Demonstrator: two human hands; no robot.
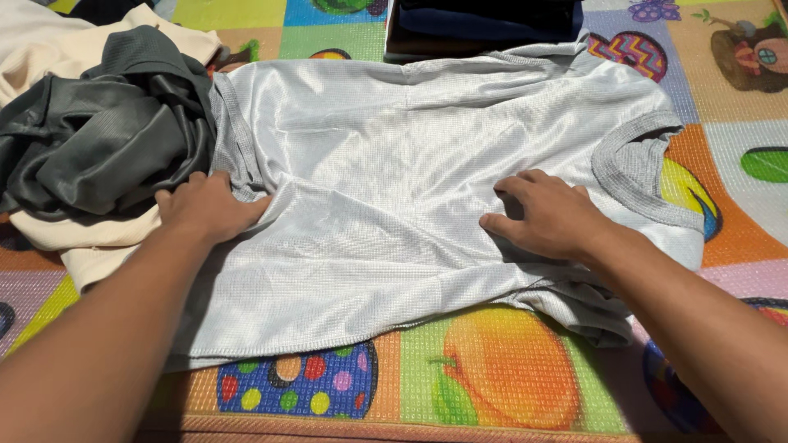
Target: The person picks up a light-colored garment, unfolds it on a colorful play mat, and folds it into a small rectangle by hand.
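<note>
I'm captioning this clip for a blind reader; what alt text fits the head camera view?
Two bare hands press flat on a pale grey T-shirt spread over a colourful play mat, the left hand by its hem, the right hand near the collar. A crumpled dark grey garment lies on cream cloth at the left.

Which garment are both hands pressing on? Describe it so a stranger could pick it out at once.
Start from the colourful play mat covering the floor. Spread flat across its middle is a pale grey shirt, with the left hand and right hand flat on it. Unlike the crumpled dark grey garment and cream cloth heaped to its left, it is shiny, waffle-textured and has a ribbed grey collar.
</note>
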